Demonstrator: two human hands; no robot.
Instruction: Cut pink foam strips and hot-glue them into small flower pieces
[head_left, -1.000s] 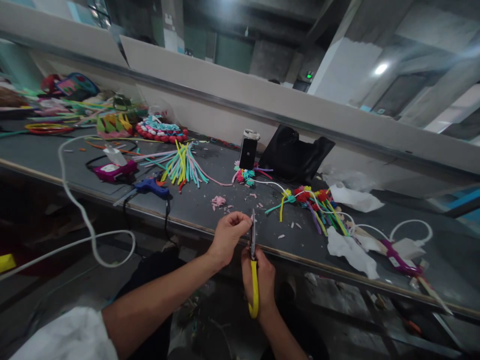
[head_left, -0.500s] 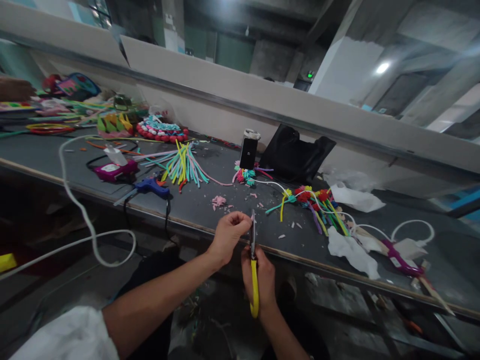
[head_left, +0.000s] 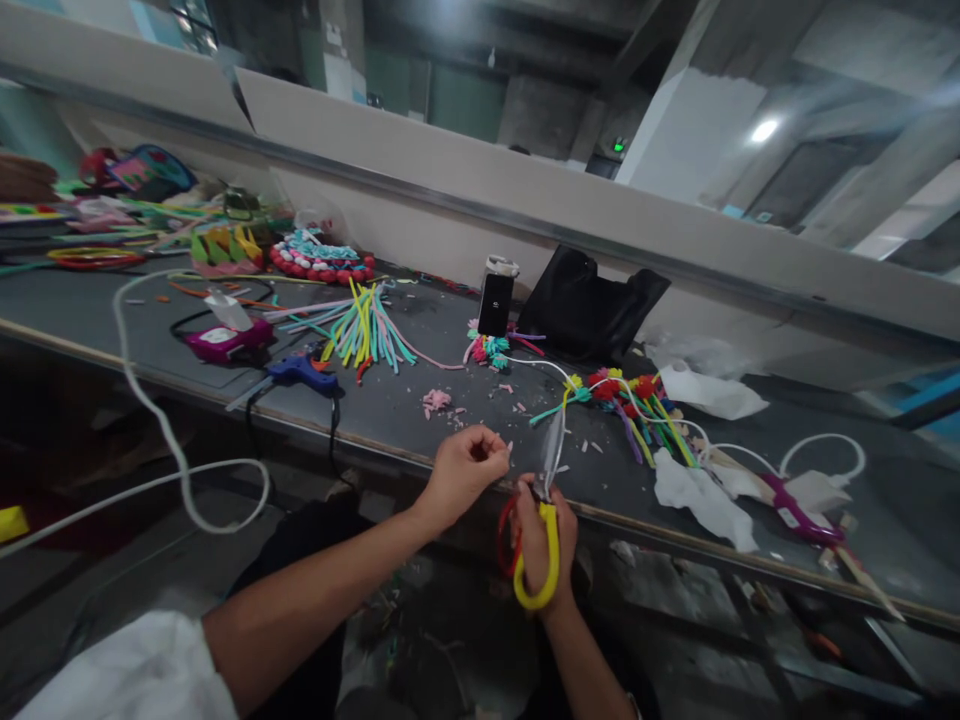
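My left hand point(head_left: 466, 470) is closed in a pinch above the table's front edge, with a tiny pale pink piece point(head_left: 511, 447) at its fingertips. It looks like a cut bit of pipe cleaner. My right hand point(head_left: 553, 535) grips scissors point(head_left: 553, 450) by their yellow and red handles, blades pointing up and away, apart from the left hand. Just beyond the left hand lies a small pile of pink clippings point(head_left: 436, 401), with loose bits scattered to its right. A fan of yellow, green and pink pipe cleaners point(head_left: 371, 330) rests farther left.
A blue glue gun point(head_left: 304, 372) and a purple device point(head_left: 229, 341) lie to the left. A phone point(head_left: 495, 304) stands upright near a black bag point(head_left: 592, 305). Colourful pipe-cleaner flowers point(head_left: 622, 388), white paper point(head_left: 701, 497) and cables are on the right. A person's hand point(head_left: 26, 178) shows far left.
The scissors have moved right, away from my left hand, and turned so both handles show. My left hand stays in nearly the same place, still pinching.
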